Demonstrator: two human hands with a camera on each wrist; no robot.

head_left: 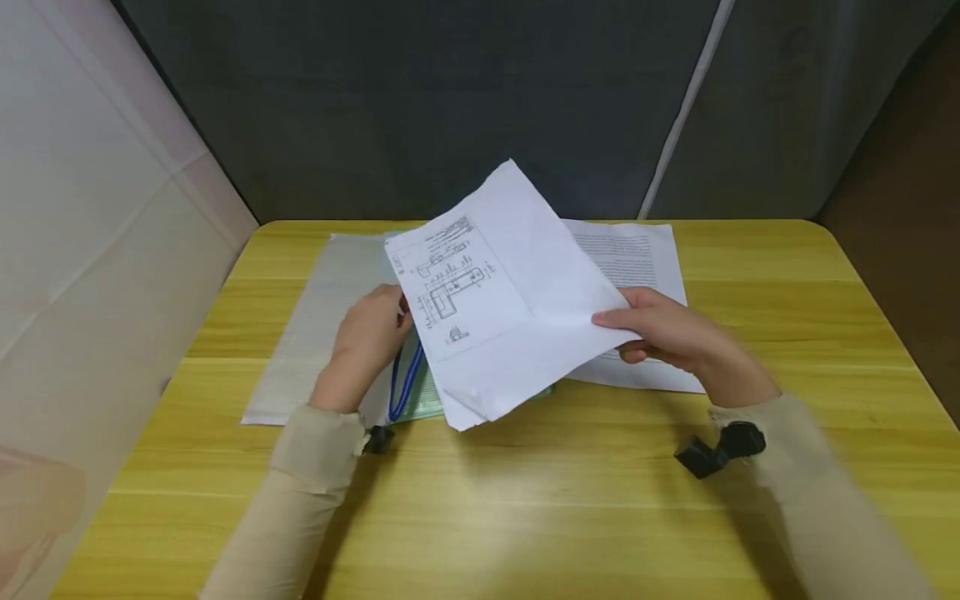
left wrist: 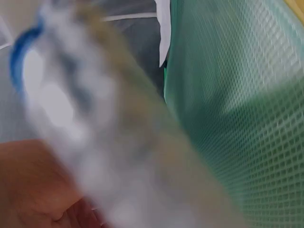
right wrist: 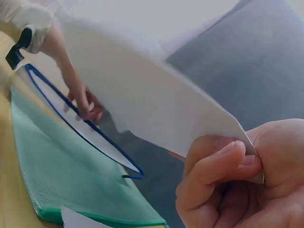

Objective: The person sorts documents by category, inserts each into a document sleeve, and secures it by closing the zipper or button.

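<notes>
At the centre of the head view, the right hand (head_left: 667, 333) pinches the right edge of a stack of white sheets (head_left: 510, 292), thumb on top and fingers curled beneath. The right wrist view shows the same pinch at lower right (right wrist: 237, 180), the paper (right wrist: 142, 99) sloping up toward the upper left. The top sheet bears a printed technical drawing and is tilted, its lower left corner down over the counter (head_left: 525, 483).

Left of centre, the left hand (head_left: 371, 333) grips the blue-trimmed opening of a green mesh zip pouch (head_left: 416, 392), fingers curled on its upper flap; the right wrist view shows that mouth held apart (right wrist: 85, 128). The left wrist view is mostly blur, with green mesh (left wrist: 237, 118) filling its right half. The pouch lies flat on the counter, under the lower left part of the sheets.

Behind the right hand, 1 printed page (head_left: 645, 258) lies flat. A pale translucent folder (head_left: 315, 333) lies at the left, beneath the left hand.
</notes>
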